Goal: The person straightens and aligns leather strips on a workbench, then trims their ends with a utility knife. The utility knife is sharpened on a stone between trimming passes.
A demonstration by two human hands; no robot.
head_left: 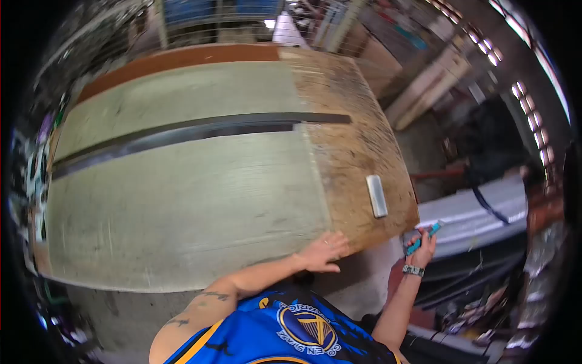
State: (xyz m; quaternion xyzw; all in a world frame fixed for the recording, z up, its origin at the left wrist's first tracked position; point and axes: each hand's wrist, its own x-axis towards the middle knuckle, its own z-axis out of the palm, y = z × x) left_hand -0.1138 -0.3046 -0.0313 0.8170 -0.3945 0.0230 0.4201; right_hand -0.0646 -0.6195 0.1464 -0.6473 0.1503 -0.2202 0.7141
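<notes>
My left hand (324, 250) lies with fingers spread at the near edge of the large worktable, by the corner of a pale grey-green sheet (194, 200). Off the table's right corner, my right hand (426, 244) is closed around a slim teal utility knife (433, 229), which points up and to the right. A long dark strip (242, 123) runs across the sheet, its right end reaching over the bare wood (354, 164). On that wood rests a small whitish rectangular block (376, 196), apart from both hands.
A reddish-brown band (182, 59) lines the table's far edge. Right of the table are a silvery wrapped roll (485, 203) with a dark strap and dark rolled material (473, 258). A wooden post (427, 91) stands beyond the right side. Wire racks (224, 21) are behind.
</notes>
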